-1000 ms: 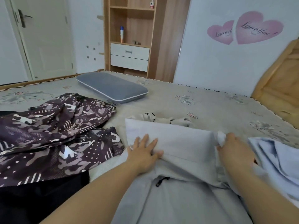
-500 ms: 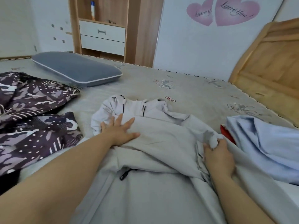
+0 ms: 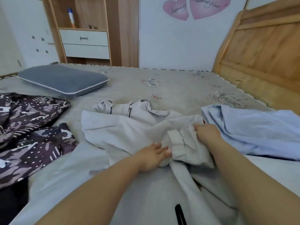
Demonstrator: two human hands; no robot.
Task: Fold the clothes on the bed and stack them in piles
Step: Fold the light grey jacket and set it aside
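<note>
A light grey hooded jacket [image 3: 123, 130] lies spread across the bed [image 3: 178, 88] in front of me, its hood with dark drawstrings at the far end. One sleeve with a ribbed cuff [image 3: 177, 140] is folded over the body. My left hand [image 3: 152, 155] lies flat with straight fingers against the sleeve near the cuff. My right hand [image 3: 207, 133] grips a bunch of the jacket's fabric at its right side.
A dark patterned garment [image 3: 30, 132] lies at the left, over something black. A pale blue garment [image 3: 253, 129] lies at the right, with a bit of red under its edge. A grey pillow [image 3: 63, 80] sits far left. Wooden headboard [image 3: 263, 51] at right.
The sleeve has come over the jacket's body. My left hand slid right and nearer to me, onto the sleeve by the cuff. My right hand still grips fabric at the right side.
</note>
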